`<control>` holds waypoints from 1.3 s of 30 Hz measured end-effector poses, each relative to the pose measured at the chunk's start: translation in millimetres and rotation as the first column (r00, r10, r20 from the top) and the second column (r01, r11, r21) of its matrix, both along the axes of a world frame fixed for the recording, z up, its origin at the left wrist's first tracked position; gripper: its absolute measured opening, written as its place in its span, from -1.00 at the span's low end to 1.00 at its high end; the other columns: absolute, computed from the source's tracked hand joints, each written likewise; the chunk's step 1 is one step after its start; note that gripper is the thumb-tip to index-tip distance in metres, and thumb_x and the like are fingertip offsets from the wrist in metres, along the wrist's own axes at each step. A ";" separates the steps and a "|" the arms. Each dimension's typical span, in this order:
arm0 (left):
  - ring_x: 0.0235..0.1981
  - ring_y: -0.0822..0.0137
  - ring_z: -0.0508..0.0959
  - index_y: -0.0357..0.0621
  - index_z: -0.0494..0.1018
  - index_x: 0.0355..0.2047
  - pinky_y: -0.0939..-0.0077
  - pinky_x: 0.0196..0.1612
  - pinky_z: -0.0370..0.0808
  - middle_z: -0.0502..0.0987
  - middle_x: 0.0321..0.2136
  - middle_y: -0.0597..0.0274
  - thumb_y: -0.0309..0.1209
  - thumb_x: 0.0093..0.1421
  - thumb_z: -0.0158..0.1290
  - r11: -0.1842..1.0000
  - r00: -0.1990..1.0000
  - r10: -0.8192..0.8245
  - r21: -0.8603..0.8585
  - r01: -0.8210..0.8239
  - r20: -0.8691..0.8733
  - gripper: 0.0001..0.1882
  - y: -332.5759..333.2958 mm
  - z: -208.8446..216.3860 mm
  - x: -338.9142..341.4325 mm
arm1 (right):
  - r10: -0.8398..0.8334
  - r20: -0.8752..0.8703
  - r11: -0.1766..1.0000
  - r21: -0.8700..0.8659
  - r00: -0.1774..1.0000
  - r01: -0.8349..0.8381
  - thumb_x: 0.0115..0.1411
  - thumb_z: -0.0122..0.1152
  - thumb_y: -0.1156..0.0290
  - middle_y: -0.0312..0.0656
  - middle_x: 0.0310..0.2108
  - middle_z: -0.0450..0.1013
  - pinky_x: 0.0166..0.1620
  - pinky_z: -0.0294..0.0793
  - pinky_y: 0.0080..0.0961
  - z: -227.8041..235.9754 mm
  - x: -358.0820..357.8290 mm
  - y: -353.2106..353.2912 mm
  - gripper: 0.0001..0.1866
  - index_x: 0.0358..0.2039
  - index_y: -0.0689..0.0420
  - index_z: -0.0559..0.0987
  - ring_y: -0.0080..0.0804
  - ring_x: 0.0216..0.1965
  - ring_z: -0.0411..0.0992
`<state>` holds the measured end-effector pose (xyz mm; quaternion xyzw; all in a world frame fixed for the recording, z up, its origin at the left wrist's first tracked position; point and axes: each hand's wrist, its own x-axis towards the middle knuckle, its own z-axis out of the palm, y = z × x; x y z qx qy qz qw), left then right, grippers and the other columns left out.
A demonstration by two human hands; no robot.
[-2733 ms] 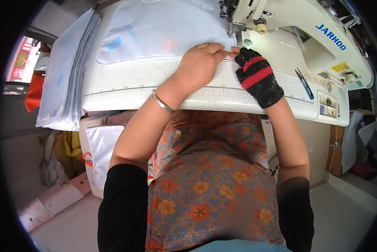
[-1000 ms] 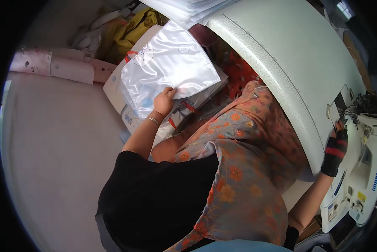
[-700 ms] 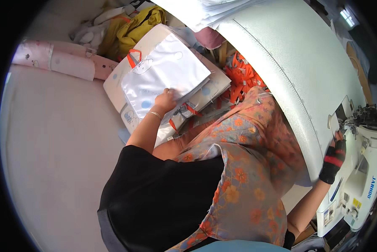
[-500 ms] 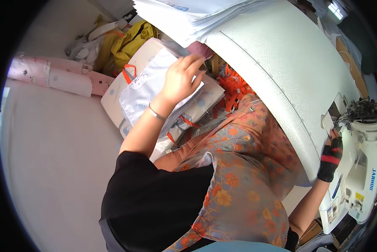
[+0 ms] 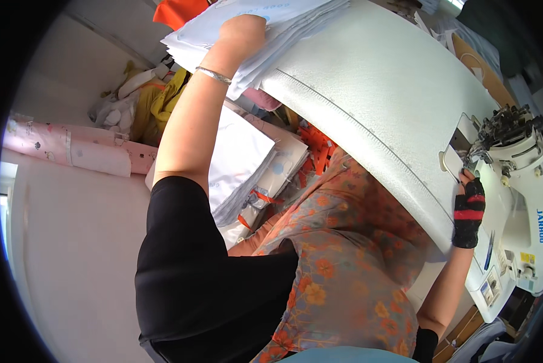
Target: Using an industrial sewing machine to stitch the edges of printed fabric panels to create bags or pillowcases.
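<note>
Touching the fabric stack [image 5: 194,35], the left hand [image 5: 243,31] looks curled.

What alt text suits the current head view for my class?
A person's left hand is at a cloth stack by a table; the right hand, in a black-and-red glove, is by a sewing machine.

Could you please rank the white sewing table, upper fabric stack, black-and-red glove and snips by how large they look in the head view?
1. White sewing table
2. Upper fabric stack
3. Black-and-red glove
4. Snips, clearly smallest
</note>
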<state>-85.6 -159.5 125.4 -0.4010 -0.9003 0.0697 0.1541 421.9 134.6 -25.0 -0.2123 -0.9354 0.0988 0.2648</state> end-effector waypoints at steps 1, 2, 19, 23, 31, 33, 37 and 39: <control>-0.17 -0.01 0.60 -0.14 0.59 -0.18 0.17 -0.11 0.54 0.62 -0.27 -0.03 -0.40 0.14 -0.07 0.999 0.999 -0.044 0.011 0.044 0.003 -0.70 1.8 5.6 6.4 | -0.014 -0.008 0.999 -0.030 1.000 0.014 0.14 0.12 0.59 -0.08 -0.02 0.51 0.14 0.39 -0.27 0.8 -0.8 -0.9 -0.70 -0.10 0.10 0.61 -0.11 0.04 0.45; -0.18 -0.02 0.60 -0.16 0.58 -0.18 0.15 -0.11 0.54 0.61 -0.28 -0.05 -0.42 0.13 -0.06 0.997 0.997 -0.079 0.016 0.079 0.024 -0.69 6.3 11.6 14.9 | 0.007 -0.037 1.000 -0.028 0.999 -0.008 0.14 0.13 0.60 -0.08 -0.03 0.51 0.13 0.40 -0.27 2.4 -2.5 -2.5 -0.69 -0.10 0.09 0.62 -0.11 0.03 0.45; -0.36 -0.06 0.56 -0.18 0.53 -0.31 0.13 -0.27 0.49 0.56 -0.43 0.01 -0.38 0.12 0.10 0.455 0.035 -0.759 0.492 0.742 0.650 -0.83 94.9 -84.2 283.8 | 0.120 -0.068 0.991 -0.052 0.990 -0.124 0.06 0.25 0.44 -0.06 0.06 0.43 0.16 0.35 -0.14 28.8 -15.0 -115.0 -0.67 -0.12 0.17 0.58 -0.02 0.13 0.35; -0.13 -0.03 0.55 -0.22 0.54 -0.17 0.20 -0.05 0.50 0.56 -0.17 -0.03 -0.24 0.11 0.15 0.414 0.466 -0.884 0.532 0.739 0.039 -0.65 201.0 -96.7 257.6 | 0.118 -0.102 0.991 -0.043 0.988 -0.123 0.04 0.27 0.45 -0.06 0.07 0.43 0.17 0.35 -0.14 28.4 -13.7 -118.8 -0.65 -0.11 0.18 0.58 -0.02 0.14 0.34; -0.20 0.02 0.56 -0.17 0.55 -0.31 0.21 -0.08 0.50 0.58 -0.32 0.07 -0.14 0.03 0.25 0.542 0.567 -0.808 0.580 0.609 0.160 -0.64 255.7 -123.2 253.2 | 0.133 -0.099 0.985 -0.093 0.986 -0.142 -0.01 0.34 0.42 -0.04 0.08 0.43 0.17 0.35 -0.14 35.1 -10.0 -117.4 -0.60 -0.10 0.19 0.58 -0.02 0.15 0.34; -0.23 0.03 0.56 -0.17 0.54 -0.34 0.22 -0.10 0.50 0.57 -0.33 0.08 -0.18 0.03 0.26 0.516 0.550 -0.822 0.594 0.617 0.143 -0.67 257.4 -126.9 248.6 | 0.126 -0.109 0.985 -0.108 0.986 -0.138 -0.02 0.35 0.42 -0.04 0.08 0.43 0.16 0.35 -0.14 34.8 -9.7 -117.7 -0.59 -0.11 0.19 0.58 -0.01 0.15 0.34; -0.28 0.07 0.57 -0.19 0.53 -0.38 0.27 -0.15 0.51 0.56 -0.34 0.08 -0.28 0.06 0.25 0.512 0.503 -0.837 0.631 0.582 0.216 -0.76 262.7 -130.7 242.3 | 0.117 -0.109 0.985 -0.113 0.987 -0.130 -0.05 0.36 0.43 -0.03 0.08 0.42 0.16 0.36 -0.14 33.4 -10.7 -118.5 -0.59 -0.13 0.20 0.58 0.00 0.14 0.34; -0.29 0.09 0.58 -0.20 0.52 -0.39 0.29 -0.15 0.51 0.57 -0.35 0.08 -0.31 0.07 0.25 0.512 0.497 -0.840 0.617 0.597 0.217 -0.78 264.2 -130.9 241.6 | 0.110 -0.117 0.985 -0.118 0.987 -0.124 -0.05 0.36 0.43 -0.03 0.09 0.42 0.16 0.36 -0.14 33.5 -11.4 -118.7 -0.59 -0.13 0.19 0.58 0.00 0.14 0.34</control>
